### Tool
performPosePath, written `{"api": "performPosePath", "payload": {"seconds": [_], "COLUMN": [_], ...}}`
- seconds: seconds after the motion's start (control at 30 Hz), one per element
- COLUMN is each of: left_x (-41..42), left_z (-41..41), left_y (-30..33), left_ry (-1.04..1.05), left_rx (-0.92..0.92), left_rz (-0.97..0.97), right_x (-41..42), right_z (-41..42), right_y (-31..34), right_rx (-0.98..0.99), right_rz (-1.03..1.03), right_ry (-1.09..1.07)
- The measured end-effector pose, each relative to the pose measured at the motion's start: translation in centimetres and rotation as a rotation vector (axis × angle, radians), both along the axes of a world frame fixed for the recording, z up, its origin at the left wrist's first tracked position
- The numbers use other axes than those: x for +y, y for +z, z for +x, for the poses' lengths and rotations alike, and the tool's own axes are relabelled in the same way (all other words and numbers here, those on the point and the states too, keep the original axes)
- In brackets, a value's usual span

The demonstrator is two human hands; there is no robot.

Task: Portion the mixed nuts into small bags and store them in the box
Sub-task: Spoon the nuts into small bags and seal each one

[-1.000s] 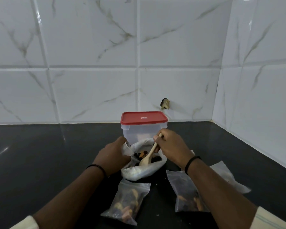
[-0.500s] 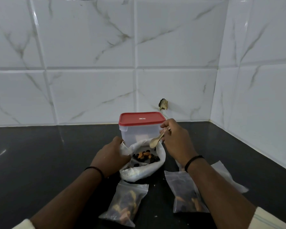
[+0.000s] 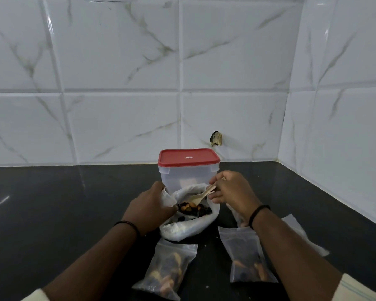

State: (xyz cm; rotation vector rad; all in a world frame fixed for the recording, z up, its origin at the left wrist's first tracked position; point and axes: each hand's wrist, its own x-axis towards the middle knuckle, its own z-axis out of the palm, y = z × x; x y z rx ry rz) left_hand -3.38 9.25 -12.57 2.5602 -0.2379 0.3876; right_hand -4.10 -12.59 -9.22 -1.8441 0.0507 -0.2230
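Spoon now lower over the nuts, pinched by right hand; left hand gripping bag; lid label unreadable.

Red lid, black counter

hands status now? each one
Left hand: grips the rim of the white nut bag.
Right hand: holds the wooden spoon.
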Motion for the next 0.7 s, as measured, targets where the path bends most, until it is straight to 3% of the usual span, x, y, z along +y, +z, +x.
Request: {"api": "performPosePath", "payload": {"seconds": [0.2, 0.47, 0.7], "left_x": [0.08, 0.01, -0.07], "left_z": [0.13, 0.17, 0.08], "left_y": [-0.06, -0.03, 0.0], "left_ry": [-0.017, -0.036, -0.047], "left_rx": [-0.004, -0.016, -0.069], "left_rz": [0.008, -0.005, 0.0], "right_x": [-0.23, -0.87, -0.61], "right_z": [0.06, 0.39, -0.18], "right_y": [-0.24, -0.12, 0.33], "right_rx": [0.117, 0.191, 0.105], "right_rz": [0.02, 0.245, 0.386], "right_ry": [-0.028, -0.099, -0.056]}}
